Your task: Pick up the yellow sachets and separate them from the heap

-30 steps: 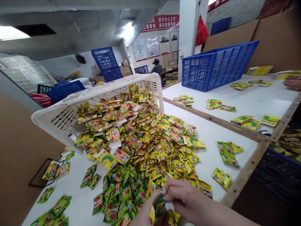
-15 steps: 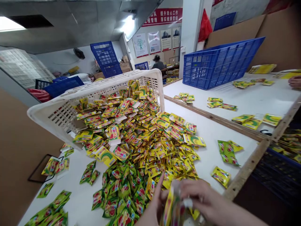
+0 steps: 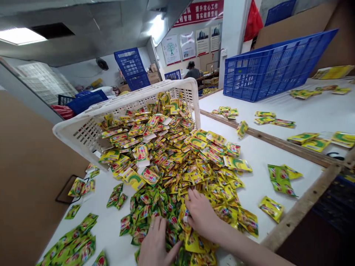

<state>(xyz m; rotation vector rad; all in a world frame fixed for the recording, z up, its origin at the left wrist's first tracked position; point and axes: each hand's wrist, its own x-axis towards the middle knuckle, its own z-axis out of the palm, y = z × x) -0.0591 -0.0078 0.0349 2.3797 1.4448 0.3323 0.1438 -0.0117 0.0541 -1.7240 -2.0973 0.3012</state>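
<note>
A heap of yellow and green foil sachets (image 3: 172, 173) spills from a tipped white plastic crate (image 3: 83, 133) across the white table (image 3: 266, 166). My right hand (image 3: 201, 215) rests on the near side of the heap with its fingers apart among the sachets. Just left of it, my left hand (image 3: 158, 242) presses into the greener sachets, fingers spread. Neither hand shows a sachet clearly held. A few loose sachets (image 3: 280, 181) lie on the table to the right of the heap.
A wooden rail (image 3: 266, 138) divides this table from a second white table (image 3: 288, 99) holding small sachet groups and a tilted blue crate (image 3: 274, 66). A wooden edge strip (image 3: 302, 207) bounds the near table on the right. A seated person (image 3: 192, 72) is far back.
The bunch of sachets held between my hands is gone, and both hands are now down in the heap. A single sachet now stands by the wooden rail. The view has shifted slightly.
</note>
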